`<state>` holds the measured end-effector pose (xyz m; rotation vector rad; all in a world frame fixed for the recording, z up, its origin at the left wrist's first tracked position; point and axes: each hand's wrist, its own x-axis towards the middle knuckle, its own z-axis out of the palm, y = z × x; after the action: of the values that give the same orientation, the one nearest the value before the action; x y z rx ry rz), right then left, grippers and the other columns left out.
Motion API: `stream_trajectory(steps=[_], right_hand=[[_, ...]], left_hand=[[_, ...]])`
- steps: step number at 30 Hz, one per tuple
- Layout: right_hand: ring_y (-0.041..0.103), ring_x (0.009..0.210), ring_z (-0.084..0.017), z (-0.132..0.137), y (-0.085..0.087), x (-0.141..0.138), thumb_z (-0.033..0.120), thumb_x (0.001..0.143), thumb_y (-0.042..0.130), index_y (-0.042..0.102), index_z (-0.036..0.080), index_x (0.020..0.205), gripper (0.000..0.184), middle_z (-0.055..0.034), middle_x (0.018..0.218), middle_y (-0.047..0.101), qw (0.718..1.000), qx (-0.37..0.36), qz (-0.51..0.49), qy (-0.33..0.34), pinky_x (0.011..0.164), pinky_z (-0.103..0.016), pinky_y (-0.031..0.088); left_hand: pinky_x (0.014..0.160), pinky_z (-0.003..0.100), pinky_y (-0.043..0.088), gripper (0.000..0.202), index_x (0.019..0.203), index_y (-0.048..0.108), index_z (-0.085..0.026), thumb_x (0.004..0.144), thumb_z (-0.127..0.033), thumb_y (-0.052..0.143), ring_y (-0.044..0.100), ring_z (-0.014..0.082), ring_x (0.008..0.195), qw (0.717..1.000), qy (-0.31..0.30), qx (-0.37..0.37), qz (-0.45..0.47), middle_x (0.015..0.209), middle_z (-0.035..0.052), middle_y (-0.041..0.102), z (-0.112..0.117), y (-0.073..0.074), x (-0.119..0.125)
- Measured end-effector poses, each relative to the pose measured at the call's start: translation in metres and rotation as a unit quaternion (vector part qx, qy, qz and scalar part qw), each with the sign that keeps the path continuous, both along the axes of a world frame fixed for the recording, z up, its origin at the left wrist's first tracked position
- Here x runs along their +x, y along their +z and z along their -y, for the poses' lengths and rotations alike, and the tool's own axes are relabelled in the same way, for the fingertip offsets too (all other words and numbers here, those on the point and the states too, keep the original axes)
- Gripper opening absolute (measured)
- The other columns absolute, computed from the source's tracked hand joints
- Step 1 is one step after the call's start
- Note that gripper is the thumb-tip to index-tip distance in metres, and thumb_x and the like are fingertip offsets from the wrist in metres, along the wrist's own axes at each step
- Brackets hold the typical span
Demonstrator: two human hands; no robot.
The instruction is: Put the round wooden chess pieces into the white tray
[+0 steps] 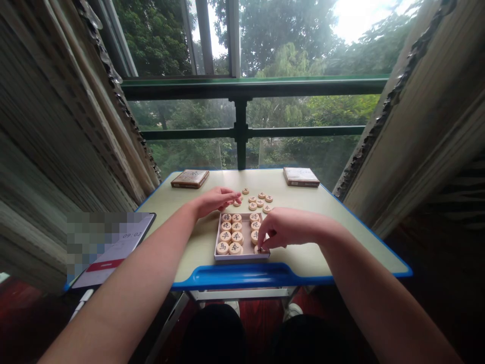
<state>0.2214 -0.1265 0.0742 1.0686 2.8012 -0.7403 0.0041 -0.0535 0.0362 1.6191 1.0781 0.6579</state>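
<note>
A shallow white tray lies near the front of the small table and holds several round wooden chess pieces in rows. My right hand is curled over the tray's right side, its fingertips pinched on a piece at the tray's front right corner. My left hand rests beyond the tray with its fingers closed on a loose piece. Several more loose pieces lie scattered on the table just behind the tray.
The pale green table has a blue rim and a blue groove along its front edge. Two flat boxes sit at the back, one left and one right. A phone lies at the left. A window railing stands behind.
</note>
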Motion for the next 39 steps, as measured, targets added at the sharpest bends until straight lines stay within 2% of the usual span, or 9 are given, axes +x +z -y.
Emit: stream_trajectory(steps=[5, 10, 14, 17, 20, 24, 33, 36, 39], right_hand=[[0.049, 0.046, -0.007, -0.008, 0.004, 0.002, 0.024, 0.076, 0.055, 0.069, 0.015, 0.086, 0.02, 0.001, 0.054, 0.059, 0.998, 0.021, -0.061, -0.029, 0.047, -0.017, 0.033], [0.054, 0.059, -0.011, -0.042, -0.009, 0.013, 0.023, 0.077, 0.053, 0.068, 0.019, 0.085, 0.018, -0.0031, 0.072, 0.065, 0.943, 0.222, -0.064, -0.24, 0.055, -0.02, 0.036], [0.058, 0.078, -0.015, -0.065, -0.028, 0.021, 0.026, 0.077, 0.053, 0.065, 0.021, 0.099, 0.025, -0.0057, 0.091, 0.066, 0.916, 0.241, -0.038, -0.317, 0.061, -0.021, 0.039], [0.058, 0.084, -0.016, -0.07, -0.036, 0.022, 0.019, 0.075, 0.053, 0.067, 0.021, 0.094, 0.024, -0.0056, 0.096, 0.066, 0.932, 0.195, -0.027, -0.305, 0.068, -0.022, 0.041], [0.058, 0.084, -0.016, -0.071, -0.038, 0.021, 0.012, 0.072, 0.052, 0.068, 0.019, 0.089, 0.025, -0.0056, 0.094, 0.067, 0.941, 0.161, -0.035, -0.295, 0.07, -0.021, 0.042], [0.058, 0.086, -0.018, -0.076, -0.042, 0.025, 0.011, 0.073, 0.049, 0.066, 0.018, 0.097, 0.03, -0.0084, 0.103, 0.063, 0.928, 0.206, -0.08, -0.301, 0.076, -0.025, 0.043], [0.046, 0.112, -0.02, -0.087, -0.059, 0.009, 0.024, 0.083, 0.046, 0.064, 0.02, 0.105, 0.028, -0.0059, 0.12, 0.057, 0.936, 0.249, -0.16, -0.19, 0.099, -0.034, 0.031], [0.046, 0.11, -0.019, -0.087, -0.058, 0.001, 0.029, 0.086, 0.043, 0.067, 0.021, 0.098, 0.028, -0.0038, 0.11, 0.063, 0.951, 0.226, -0.15, -0.146, 0.098, -0.032, 0.03], [0.051, 0.1, -0.019, -0.087, -0.056, -0.001, 0.033, 0.087, 0.04, 0.069, 0.017, 0.089, 0.033, -0.0063, 0.092, 0.067, 0.953, 0.216, -0.137, -0.164, 0.089, -0.029, 0.036]], left_hand=[[0.048, 0.024, 0.023, 0.043, 0.075, 0.066, -0.013, 0.06, -0.053, 0.064, 0.032, 0.007, 0.049, 0.996, 0.031, 0.058, -0.056, 0.054, -0.0029, 0.044, -0.004, -0.002, -0.003], [0.056, 0.026, 0.032, 0.041, 0.072, 0.068, -0.013, 0.06, -0.052, 0.064, 0.047, 0.0123, 0.06, 0.982, 0.073, 0.117, -0.128, 0.063, 0.0018, 0.059, -0.011, -0.014, -0.006], [0.057, 0.026, 0.034, 0.041, 0.07, 0.068, -0.013, 0.063, -0.052, 0.06, 0.048, 0.0135, 0.06, 0.973, 0.114, 0.15, -0.132, 0.06, 0.0012, 0.059, -0.014, -0.019, -0.006], [0.061, 0.027, 0.038, 0.042, 0.075, 0.068, -0.013, 0.064, -0.052, 0.058, 0.051, 0.0153, 0.064, 0.968, 0.11, 0.179, -0.138, 0.067, 0.0031, 0.061, -0.014, -0.02, -0.004], [0.069, 0.029, 0.041, 0.05, 0.095, 0.066, -0.013, 0.065, -0.052, 0.058, 0.053, 0.0179, 0.074, 0.947, 0.115, 0.246, -0.171, 0.089, 0.0081, 0.061, -0.016, -0.024, -0.002], [0.079, 0.032, 0.041, 0.061, 0.113, 0.059, -0.016, 0.066, -0.054, 0.056, 0.052, 0.0213, 0.088, 0.932, 0.134, 0.28, -0.187, 0.104, 0.0111, 0.055, -0.022, -0.03, 0.0], [0.081, 0.031, 0.041, 0.041, 0.096, 0.068, -0.017, 0.068, -0.046, 0.059, 0.055, 0.0201, 0.086, 0.976, 0.066, 0.164, -0.125, 0.097, 0.0079, 0.064, -0.021, -0.026, 0.0], [0.081, 0.031, 0.041, 0.038, 0.093, 0.067, -0.016, 0.07, -0.044, 0.058, 0.056, 0.0194, 0.085, 0.977, 0.061, 0.168, -0.115, 0.09, 0.007, 0.066, -0.023, -0.028, 0.0], [0.077, 0.032, 0.042, 0.036, 0.087, 0.067, -0.013, 0.067, -0.042, 0.06, 0.056, 0.0191, 0.079, 0.978, 0.072, 0.161, -0.113, 0.082, 0.0072, 0.066, -0.026, -0.029, 0.0]])
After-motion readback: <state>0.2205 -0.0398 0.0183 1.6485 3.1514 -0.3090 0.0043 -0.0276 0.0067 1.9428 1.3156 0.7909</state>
